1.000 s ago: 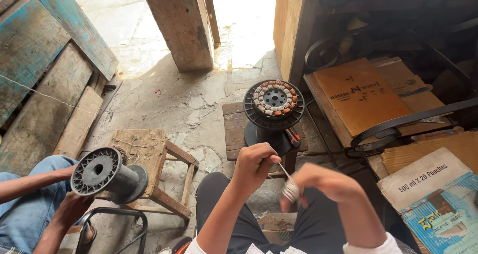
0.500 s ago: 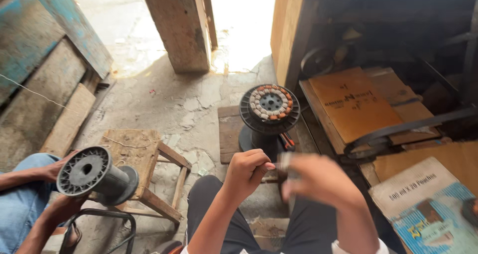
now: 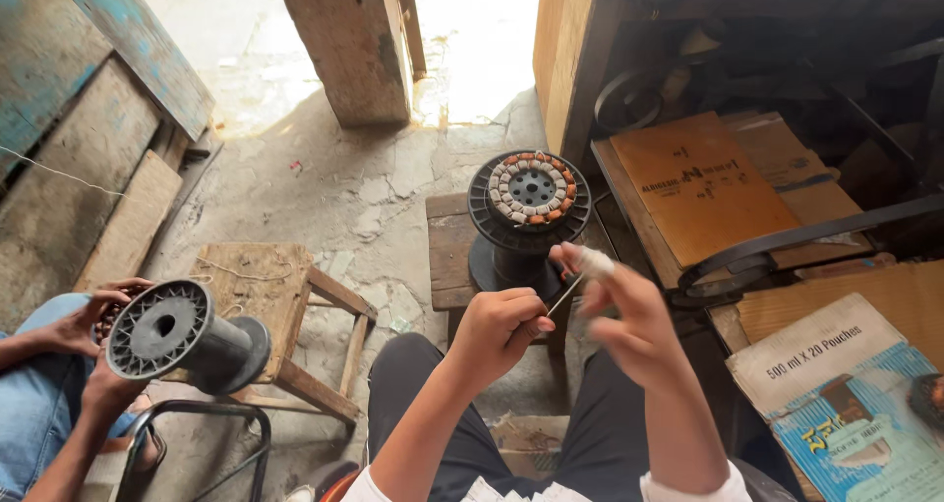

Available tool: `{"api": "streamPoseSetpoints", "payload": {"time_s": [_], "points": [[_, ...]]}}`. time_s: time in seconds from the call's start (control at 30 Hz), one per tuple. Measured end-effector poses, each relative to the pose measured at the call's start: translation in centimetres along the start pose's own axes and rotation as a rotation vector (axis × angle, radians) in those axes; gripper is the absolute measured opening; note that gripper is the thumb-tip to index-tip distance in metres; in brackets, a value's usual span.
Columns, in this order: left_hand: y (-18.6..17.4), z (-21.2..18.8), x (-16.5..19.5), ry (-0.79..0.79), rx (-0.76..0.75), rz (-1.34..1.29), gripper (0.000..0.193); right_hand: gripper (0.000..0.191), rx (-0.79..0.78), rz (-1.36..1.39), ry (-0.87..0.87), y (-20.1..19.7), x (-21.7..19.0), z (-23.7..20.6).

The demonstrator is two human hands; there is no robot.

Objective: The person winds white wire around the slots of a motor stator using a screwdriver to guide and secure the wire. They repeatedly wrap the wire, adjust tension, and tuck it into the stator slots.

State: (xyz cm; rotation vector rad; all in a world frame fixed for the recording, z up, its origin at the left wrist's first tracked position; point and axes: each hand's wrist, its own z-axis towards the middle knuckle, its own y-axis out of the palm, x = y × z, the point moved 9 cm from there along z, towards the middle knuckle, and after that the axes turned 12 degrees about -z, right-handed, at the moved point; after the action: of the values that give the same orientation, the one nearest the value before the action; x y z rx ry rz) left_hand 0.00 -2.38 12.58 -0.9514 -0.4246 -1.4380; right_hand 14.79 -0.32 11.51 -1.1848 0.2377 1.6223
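My left hand (image 3: 501, 327) is closed around the lower end of a thin metal rod (image 3: 562, 295), pinching it. My right hand (image 3: 624, 315), with white tape wrapped on a fingertip (image 3: 594, 261), touches the rod's upper end, its fingers curled near it. Just beyond both hands stands a black spool (image 3: 529, 207) whose top face carries a ring of white and orange pieces, resting on a small wooden block (image 3: 449, 251). My legs in dark trousers (image 3: 413, 394) are below.
At the left another person's hands (image 3: 93, 315) hold an empty black spool (image 3: 182, 337) over a wooden stool (image 3: 261, 286). Cardboard boxes (image 3: 693, 187), a black belt (image 3: 787, 241) and a printed carton (image 3: 846, 394) crowd the right. A wooden post (image 3: 344, 40) stands ahead.
My hands have shifted slightly right and up toward the spool, and the right hand has reworked its hold at the rod's tip. The other person's spool stays in their hands.
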Motion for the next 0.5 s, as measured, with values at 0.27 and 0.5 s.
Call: {"api": "streamPoseSetpoints", "payload": {"time_s": [0.27, 0.5], "points": [[-0.4, 0.1, 0.4, 0.006, 0.029, -0.039, 0.024, 0.096, 0.116, 0.451, -0.008, -0.2, 0.3, 0.7], [-0.5, -0.1, 0.2, -0.022, 0.072, -0.063, 0.023, 0.092, -0.312, 0.550, -0.051, 3.9, -1.1, -0.1]]}}
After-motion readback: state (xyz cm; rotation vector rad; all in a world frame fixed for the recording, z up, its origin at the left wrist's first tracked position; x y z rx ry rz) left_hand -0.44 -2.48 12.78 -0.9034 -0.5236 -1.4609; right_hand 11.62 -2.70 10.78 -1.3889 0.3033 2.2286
